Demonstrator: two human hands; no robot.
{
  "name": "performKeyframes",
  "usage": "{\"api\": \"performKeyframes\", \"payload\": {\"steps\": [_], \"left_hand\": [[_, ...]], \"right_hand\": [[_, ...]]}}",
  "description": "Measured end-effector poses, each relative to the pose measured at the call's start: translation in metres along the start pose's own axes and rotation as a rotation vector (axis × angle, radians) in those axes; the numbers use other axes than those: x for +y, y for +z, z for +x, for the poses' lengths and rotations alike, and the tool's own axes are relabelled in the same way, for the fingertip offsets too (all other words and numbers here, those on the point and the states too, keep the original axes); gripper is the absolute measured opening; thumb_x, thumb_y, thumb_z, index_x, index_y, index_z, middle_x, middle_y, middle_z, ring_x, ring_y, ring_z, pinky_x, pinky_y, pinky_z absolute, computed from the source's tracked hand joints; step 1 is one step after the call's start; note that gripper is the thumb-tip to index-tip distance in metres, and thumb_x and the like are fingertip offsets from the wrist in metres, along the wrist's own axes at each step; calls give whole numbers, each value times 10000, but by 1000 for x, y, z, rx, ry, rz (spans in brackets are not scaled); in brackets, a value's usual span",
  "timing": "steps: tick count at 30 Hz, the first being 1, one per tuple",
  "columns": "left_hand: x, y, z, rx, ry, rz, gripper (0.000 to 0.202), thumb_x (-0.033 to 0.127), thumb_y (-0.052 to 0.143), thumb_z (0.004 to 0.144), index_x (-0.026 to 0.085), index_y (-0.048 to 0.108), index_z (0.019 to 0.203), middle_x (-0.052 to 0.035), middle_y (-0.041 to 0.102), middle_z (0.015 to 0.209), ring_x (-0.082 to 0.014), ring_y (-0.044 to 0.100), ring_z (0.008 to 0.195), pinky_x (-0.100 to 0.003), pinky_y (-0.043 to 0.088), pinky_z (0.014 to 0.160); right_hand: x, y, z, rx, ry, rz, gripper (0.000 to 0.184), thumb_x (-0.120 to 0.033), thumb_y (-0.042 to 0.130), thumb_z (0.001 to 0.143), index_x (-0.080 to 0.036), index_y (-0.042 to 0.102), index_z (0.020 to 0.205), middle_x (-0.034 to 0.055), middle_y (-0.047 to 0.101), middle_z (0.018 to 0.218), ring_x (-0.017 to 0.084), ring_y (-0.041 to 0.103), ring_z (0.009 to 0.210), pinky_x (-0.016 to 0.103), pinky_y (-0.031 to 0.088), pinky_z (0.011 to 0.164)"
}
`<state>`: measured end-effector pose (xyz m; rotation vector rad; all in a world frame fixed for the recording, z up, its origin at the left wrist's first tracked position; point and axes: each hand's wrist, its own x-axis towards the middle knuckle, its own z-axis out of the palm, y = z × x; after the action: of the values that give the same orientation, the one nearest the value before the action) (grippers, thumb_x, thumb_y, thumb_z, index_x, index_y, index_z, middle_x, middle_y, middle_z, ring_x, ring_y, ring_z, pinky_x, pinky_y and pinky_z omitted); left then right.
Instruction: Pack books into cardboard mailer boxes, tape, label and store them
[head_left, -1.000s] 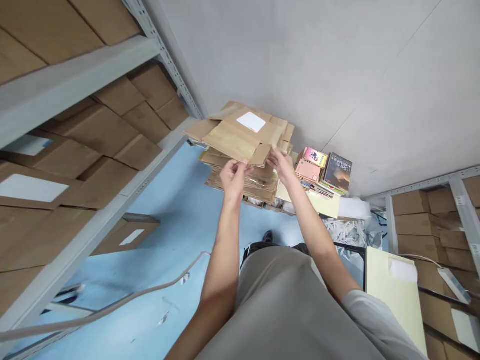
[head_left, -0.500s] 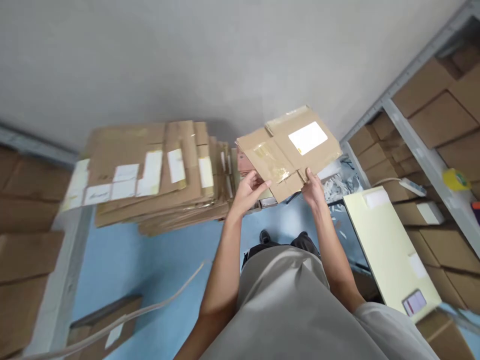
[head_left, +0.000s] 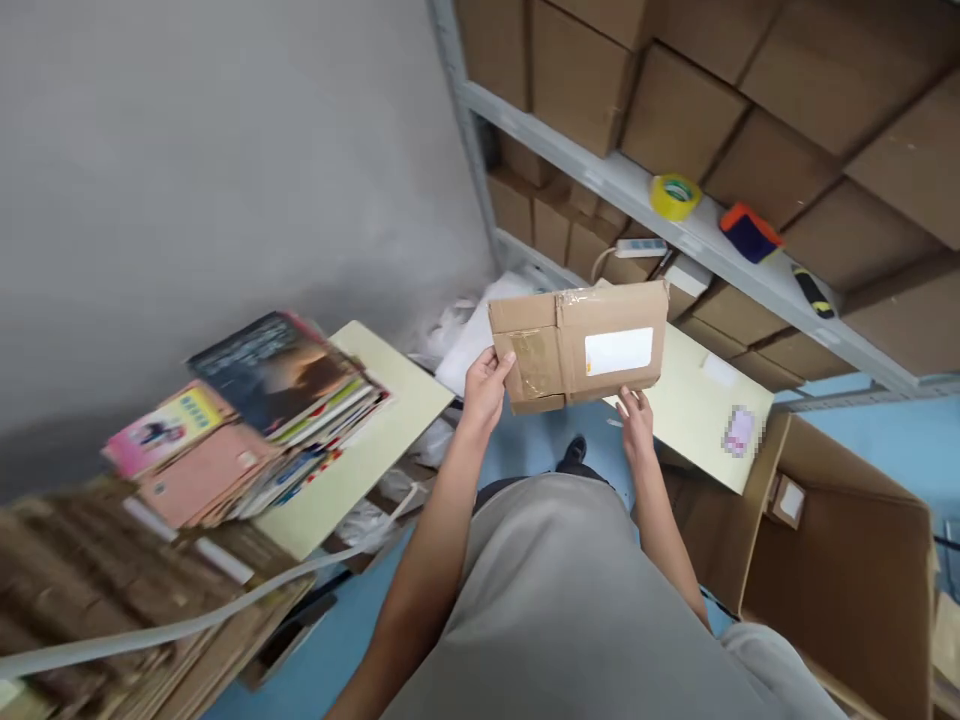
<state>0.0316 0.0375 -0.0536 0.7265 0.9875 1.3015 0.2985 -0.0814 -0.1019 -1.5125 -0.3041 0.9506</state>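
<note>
A flat cardboard package (head_left: 536,318) with clear tape and a white label (head_left: 619,352) is held up in front of me. My left hand (head_left: 486,388) pinches its left edge, thumb on top. My right hand (head_left: 636,418) grips the lower right edge, with fingertips on the cardboard and the thumb partly hidden. Behind the package, a pale yellow tabletop (head_left: 686,400) shows on the right. A phone-like object (head_left: 740,432), blurred out, lies on it.
Left, a second pale table (head_left: 405,385) bears magazines (head_left: 274,370) and pink booklets (head_left: 210,470); flat cardboard (head_left: 67,590) is stacked nearby. Right stands an open large box (head_left: 840,590) with a small box inside. A shelf (head_left: 585,165) holds boxes and yellow tape (head_left: 675,197). A pale cable (head_left: 225,612) crosses lower left.
My view has swung right, away from the cardboard stacks. Both hands have carried the package along, and it now sits nearly level before the shelf and right table.
</note>
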Motion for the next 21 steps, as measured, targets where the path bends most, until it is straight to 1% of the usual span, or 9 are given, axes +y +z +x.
{"api": "performKeyframes", "payload": {"steps": [2, 3, 5, 6, 8, 11, 14, 17, 21], "left_hand": [[-17, 37, 17, -70, -31, 74, 667, 662, 1049, 656, 227, 794, 1093, -102, 865, 1144, -283, 806, 1154, -412, 629, 1079], [-26, 54, 25, -107, -49, 107, 664, 662, 1048, 654, 228, 794, 1087, -99, 864, 1130, -283, 805, 1144, -405, 628, 1067], [-42, 87, 37, -179, -87, 162, 656, 649, 1046, 656, 230, 793, 1093, -95, 859, 1113, -283, 800, 1123, -398, 621, 1056], [-50, 101, 41, -214, -106, 184, 650, 637, 1044, 663, 227, 792, 1099, -97, 854, 1108, -280, 797, 1113, -393, 617, 1053], [-66, 126, 49, -275, -136, 226, 626, 612, 1035, 686, 216, 789, 1102, -104, 840, 1095, -272, 790, 1094, -377, 607, 1044], [-89, 154, 59, -332, -136, 300, 563, 591, 1009, 736, 214, 782, 1087, -98, 821, 1064, -267, 769, 1081, -359, 593, 1017], [-114, 173, 74, -361, -110, 395, 484, 552, 979, 785, 225, 775, 1078, -89, 805, 1059, -272, 743, 1088, -363, 579, 1025], [-141, 188, 91, -384, -113, 488, 407, 504, 954, 827, 230, 739, 1038, -86, 773, 1068, -273, 721, 1107, -387, 549, 1107], [-175, 203, 114, -418, -170, 542, 354, 461, 914, 868, 250, 674, 1021, -71, 731, 1068, -275, 703, 1171, -431, 479, 1226]], "right_hand": [[-13, -48, 34, 171, -88, -59, 677, -578, 883, 796, -240, 680, 1346, 175, 740, 1543, 311, 684, 1504, 525, 580, 1255], [-21, -70, 48, 218, -126, -91, 709, -573, 873, 798, -230, 671, 1385, 195, 706, 1592, 320, 659, 1532, 540, 551, 1282], [-35, -107, 72, 234, -184, -153, 740, -554, 868, 791, -217, 674, 1420, 213, 689, 1613, 334, 653, 1529, 564, 508, 1311], [-42, -121, 81, 214, -206, -177, 731, -539, 864, 791, -217, 683, 1421, 207, 704, 1594, 335, 664, 1508, 570, 496, 1315], [-51, -140, 97, 174, -228, -202, 669, -492, 855, 790, -228, 707, 1387, 179, 754, 1519, 324, 701, 1439, 558, 507, 1291], [-55, -157, 112, 172, -203, -193, 510, -438, 822, 798, -242, 717, 1257, 143, 819, 1333, 297, 757, 1275, 493, 581, 1179], [-47, -166, 117, 190, -161, -209, 358, -453, 767, 845, -253, 668, 1125, 111, 827, 1136, 276, 766, 1119, 449, 602, 1098], [-34, -168, 116, 241, -146, -242, 315, -462, 708, 890, -256, 627, 1115, 99, 807, 1105, 263, 757, 1087, 425, 591, 1083], [-22, -159, 113, 393, -110, -265, 251, -418, 635, 909, -262, 594, 1102, 89, 790, 1103, 249, 756, 1086, 390, 587, 1059]]}}
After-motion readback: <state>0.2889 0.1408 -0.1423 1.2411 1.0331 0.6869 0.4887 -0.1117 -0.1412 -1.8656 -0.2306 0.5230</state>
